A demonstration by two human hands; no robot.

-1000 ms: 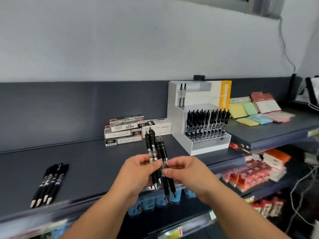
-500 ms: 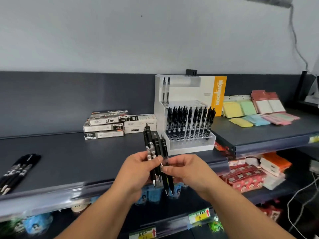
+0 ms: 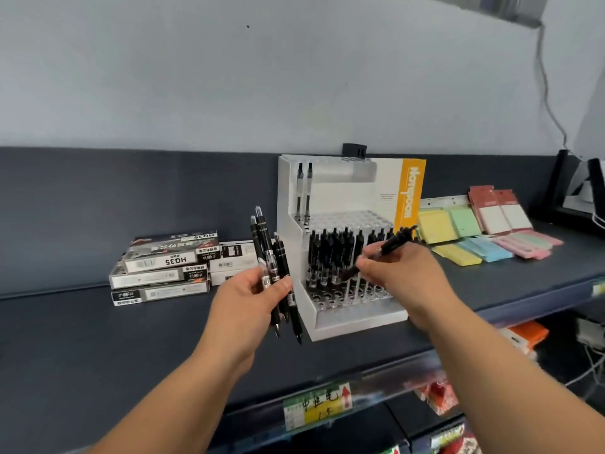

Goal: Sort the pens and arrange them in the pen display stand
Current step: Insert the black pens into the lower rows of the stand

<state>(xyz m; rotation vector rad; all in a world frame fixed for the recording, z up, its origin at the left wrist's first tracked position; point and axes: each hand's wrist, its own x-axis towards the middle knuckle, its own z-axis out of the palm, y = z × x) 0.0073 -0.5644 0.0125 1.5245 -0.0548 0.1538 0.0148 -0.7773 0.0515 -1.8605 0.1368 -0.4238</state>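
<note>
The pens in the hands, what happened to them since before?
The right hand pulled one pen from the bunch and carried it right, toward the display stand. The left hand still grips the remaining pens. The stacked boxes stayed put.

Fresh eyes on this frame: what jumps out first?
The hands, mid-frame: the left hand holds a bunch of black pens upright, and the right hand holds one pen tilted in front of the white stand. The stand carries rows of black pens; pen boxes are stacked to its left, and pastel note pads lie to its right.
</note>
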